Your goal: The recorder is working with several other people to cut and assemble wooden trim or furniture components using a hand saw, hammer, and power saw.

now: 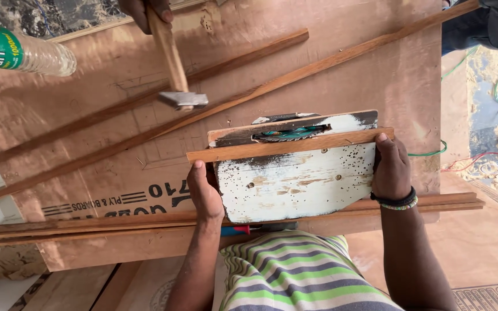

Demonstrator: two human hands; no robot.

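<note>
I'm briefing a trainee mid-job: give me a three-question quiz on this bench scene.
1. True or false: both of the wearer's hands, left hand and right hand, press the short brown wooden strip across the white-painted wooden board.
2. What tool does the other person's hand hold?
A. wooden-handled metal hammer
B. chisel
C. pliers
3. Fill in: the beaded bracelet is on the wearer's ___ wrist.

Key: 1 true; 2 A; 3 right.
</note>
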